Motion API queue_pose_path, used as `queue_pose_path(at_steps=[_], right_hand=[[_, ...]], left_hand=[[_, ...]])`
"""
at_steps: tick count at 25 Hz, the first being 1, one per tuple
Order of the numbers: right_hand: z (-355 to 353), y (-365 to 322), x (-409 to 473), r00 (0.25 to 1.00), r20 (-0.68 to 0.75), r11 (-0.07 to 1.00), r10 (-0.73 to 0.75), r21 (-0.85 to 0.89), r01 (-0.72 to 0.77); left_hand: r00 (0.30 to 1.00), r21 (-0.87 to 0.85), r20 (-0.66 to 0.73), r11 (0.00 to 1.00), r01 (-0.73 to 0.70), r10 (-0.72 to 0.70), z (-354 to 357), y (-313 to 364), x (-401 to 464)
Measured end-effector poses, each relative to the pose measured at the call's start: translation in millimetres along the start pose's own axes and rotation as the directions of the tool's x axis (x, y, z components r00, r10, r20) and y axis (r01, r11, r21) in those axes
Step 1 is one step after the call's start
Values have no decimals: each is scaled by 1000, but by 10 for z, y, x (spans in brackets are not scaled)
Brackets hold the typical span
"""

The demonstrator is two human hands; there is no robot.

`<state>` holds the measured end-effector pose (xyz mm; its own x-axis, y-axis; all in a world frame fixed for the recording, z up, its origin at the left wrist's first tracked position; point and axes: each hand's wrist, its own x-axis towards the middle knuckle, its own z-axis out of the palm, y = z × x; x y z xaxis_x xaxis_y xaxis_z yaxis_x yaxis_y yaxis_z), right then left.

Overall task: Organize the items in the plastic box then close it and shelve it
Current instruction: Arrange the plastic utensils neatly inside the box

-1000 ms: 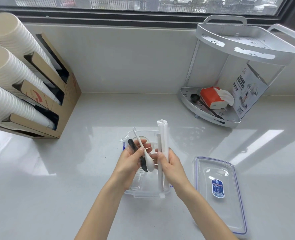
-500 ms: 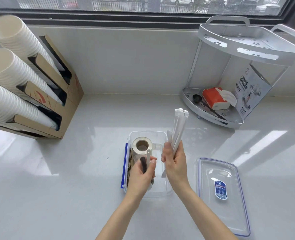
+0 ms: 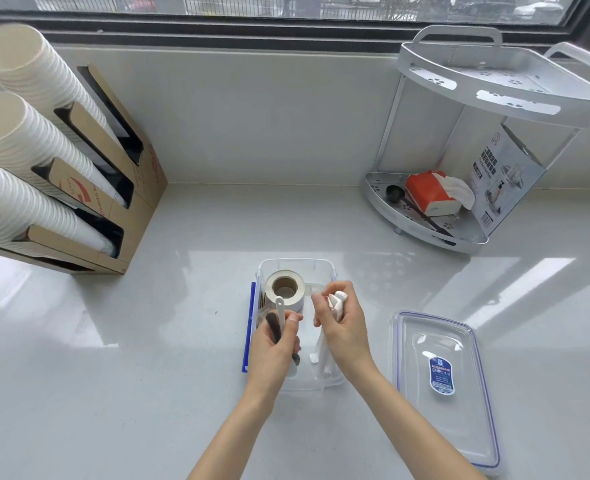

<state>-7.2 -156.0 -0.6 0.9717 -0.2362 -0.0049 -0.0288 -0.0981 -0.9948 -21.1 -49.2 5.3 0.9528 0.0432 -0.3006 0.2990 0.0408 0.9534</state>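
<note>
A clear plastic box (image 3: 295, 265) stands on the white counter at centre. A roll of tape (image 3: 284, 289) sits upright in its far left part. My left hand (image 3: 275, 348) is over the box's left side, shut on a white spoon (image 3: 280, 310) and a black spoon (image 3: 273, 329) held together. Over the box's right side my right hand (image 3: 342, 327) grips a bundle of white wrapped straws (image 3: 336, 304), which reaches down into the box. The clear lid (image 3: 442, 382) with blue rim lies flat to the right of the box.
A white two-tier corner shelf (image 3: 494, 88) stands at the back right; its lower tier holds an orange tissue pack (image 3: 430, 194), a black scoop and a printed box. A cardboard cup dispenser (image 3: 113, 188) with stacked paper cups fills the left. A blue strip (image 3: 250, 327) lies along the box's left side.
My right hand has lowered the straw bundle from upright above the box down into its right side. My left hand has stayed over the left side with the spoons.
</note>
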Motion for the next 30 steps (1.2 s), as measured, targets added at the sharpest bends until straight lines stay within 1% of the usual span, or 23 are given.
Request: queue_pose_path(at_steps=[2, 4, 6, 7, 8, 10, 13, 16, 18, 21, 23, 26, 28, 30], right_hand=[[-3, 7, 0, 1000, 25, 998, 2, -61, 0], [-38, 38, -13, 996, 73, 978, -51, -200, 65], [-106, 78, -11, 981, 140, 904, -137, -387, 182], [-138, 89, -3, 975, 173, 865, -138, -459, 204], [-172, 92, 5, 974, 201, 836, -102, -513, 193], [-235, 94, 21, 969, 248, 785, 19, -603, 139], [-260, 6, 55, 957, 241, 752, 162, -659, 38], [-226, -115, 203, 952, 200, 705, 234, -709, -24], [-150, -151, 333, 934, 213, 659, 287, -751, -32], [8, -171, 445, 894, 231, 542, 384, -840, -15], [110, -156, 508, 894, 178, 449, 411, -893, -28], [228, -91, 561, 913, 95, 302, 396, -953, -32], [291, -34, 586, 915, 95, 228, 391, -974, 4], [335, 8, 609, 913, 105, 189, 395, -981, 31]], left_hand=[[1000, -7, -2, 1000, 0, 0, -9, 9, 13], [1000, -13, 4, 1000, 5, -5, -19, 1, 13], [1000, -11, 14, 1000, 10, -10, -26, -18, 8], [1000, -11, 14, 1000, 12, -12, -31, -27, 10], [1000, -13, 15, 1000, 15, -15, -33, -31, 11], [1000, -15, 17, 1000, 17, -17, -28, -29, 11], [1000, -14, 19, 1000, 12, -12, -37, -14, 5], [1000, -29, 19, 999, 23, -23, -66, 3, 6], [1000, -37, 10, 999, 28, -27, -91, 14, 16], [1000, -28, -6, 999, 26, -26, -118, 13, 45], [999, -30, -18, 999, 30, -30, -132, -2, 57], [999, -36, -8, 999, 31, -31, -141, -17, 59], [1000, -32, 6, 999, 21, -21, -133, -22, 59], [1000, -25, 21, 1000, 14, -13, -121, -39, 55]])
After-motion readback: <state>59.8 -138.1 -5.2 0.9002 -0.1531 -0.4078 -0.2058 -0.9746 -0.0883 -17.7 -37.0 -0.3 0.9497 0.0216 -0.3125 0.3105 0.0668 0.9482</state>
